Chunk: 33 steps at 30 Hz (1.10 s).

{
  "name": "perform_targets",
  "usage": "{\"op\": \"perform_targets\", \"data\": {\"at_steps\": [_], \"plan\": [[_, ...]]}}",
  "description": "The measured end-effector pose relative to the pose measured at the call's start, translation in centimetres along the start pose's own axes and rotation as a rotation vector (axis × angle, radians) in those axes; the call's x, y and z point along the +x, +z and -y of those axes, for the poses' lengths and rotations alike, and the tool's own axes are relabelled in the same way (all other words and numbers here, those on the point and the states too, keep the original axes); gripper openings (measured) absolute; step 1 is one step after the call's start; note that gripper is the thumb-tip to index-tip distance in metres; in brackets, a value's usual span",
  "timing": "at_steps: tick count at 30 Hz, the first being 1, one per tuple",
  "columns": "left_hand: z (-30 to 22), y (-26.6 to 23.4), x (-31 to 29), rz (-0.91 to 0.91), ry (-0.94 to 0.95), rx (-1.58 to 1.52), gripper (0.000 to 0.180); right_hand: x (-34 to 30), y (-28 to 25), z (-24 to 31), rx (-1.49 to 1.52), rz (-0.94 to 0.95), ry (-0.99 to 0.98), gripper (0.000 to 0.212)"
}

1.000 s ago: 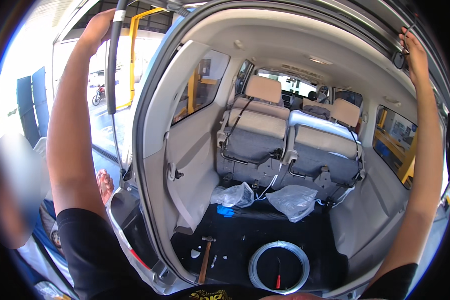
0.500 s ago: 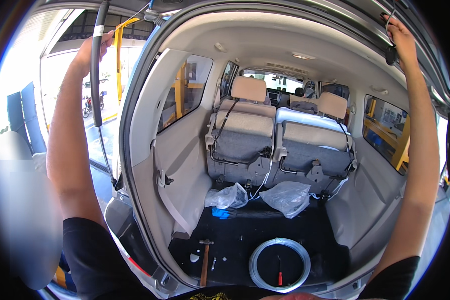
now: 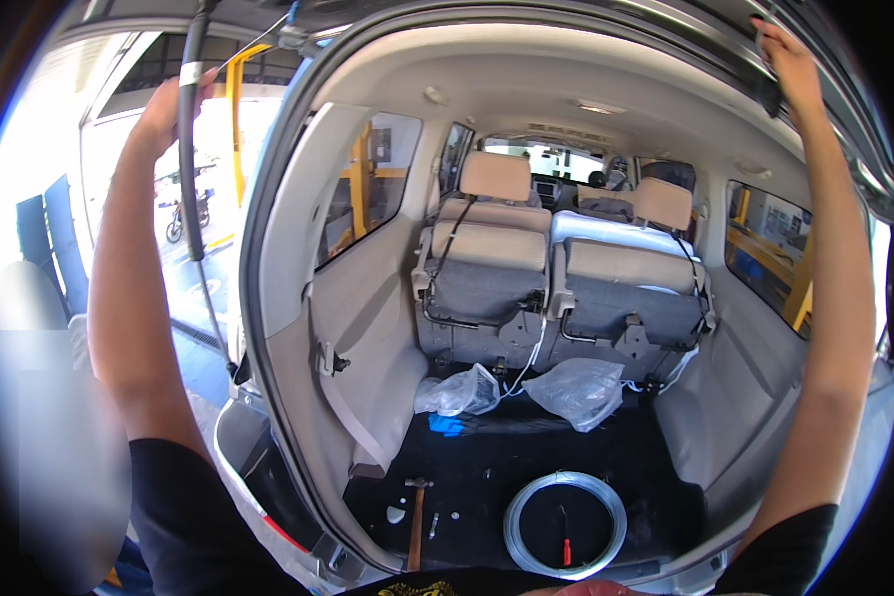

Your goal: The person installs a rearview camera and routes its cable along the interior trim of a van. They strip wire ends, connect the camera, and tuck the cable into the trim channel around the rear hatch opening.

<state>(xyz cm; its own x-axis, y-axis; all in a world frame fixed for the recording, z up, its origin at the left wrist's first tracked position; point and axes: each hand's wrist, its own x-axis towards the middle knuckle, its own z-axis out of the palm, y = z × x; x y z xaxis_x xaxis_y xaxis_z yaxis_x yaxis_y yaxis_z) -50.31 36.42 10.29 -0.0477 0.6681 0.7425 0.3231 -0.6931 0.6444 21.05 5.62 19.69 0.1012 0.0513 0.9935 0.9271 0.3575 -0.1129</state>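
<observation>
While the left hand [image 3: 161,117] seems pinched on a thin wire [image 3: 253,44], likely springy, best held near its end, no telling what the right hand [image 3: 794,72] grips.

We reach high on both sides, our left forearm [image 3: 129,298] standing nearly upright at left, our right forearm [image 3: 841,298] rising at right. Our left hand [image 3: 159,119], partly hidden, leans rightward; our right hand [image 3: 793,72] tips leftward, its fingers [image 3: 775,40] bent.
</observation>
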Motion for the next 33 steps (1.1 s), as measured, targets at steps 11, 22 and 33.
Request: {"op": "perform_targets", "data": {"at_steps": [11, 22, 33], "plan": [[3.0, -1.6, 2.6, -0.03, 0.032, 0.084, 0.036, 2.0, 0.5, -2.0, 0.046, -0.041, 0.014, 0.038], [0.9, -1.3, -0.7, -0.061, 0.014, -0.009, 0.029, 2.7, -0.5, -2.6, 0.015, 0.0, -0.007, 0.04], [4.5, 3.0, -1.4, 0.127, -0.035, -0.535, 0.035, 1.0, -2.9, -2.7, -0.107, 0.137, -0.056, 0.041]]}}
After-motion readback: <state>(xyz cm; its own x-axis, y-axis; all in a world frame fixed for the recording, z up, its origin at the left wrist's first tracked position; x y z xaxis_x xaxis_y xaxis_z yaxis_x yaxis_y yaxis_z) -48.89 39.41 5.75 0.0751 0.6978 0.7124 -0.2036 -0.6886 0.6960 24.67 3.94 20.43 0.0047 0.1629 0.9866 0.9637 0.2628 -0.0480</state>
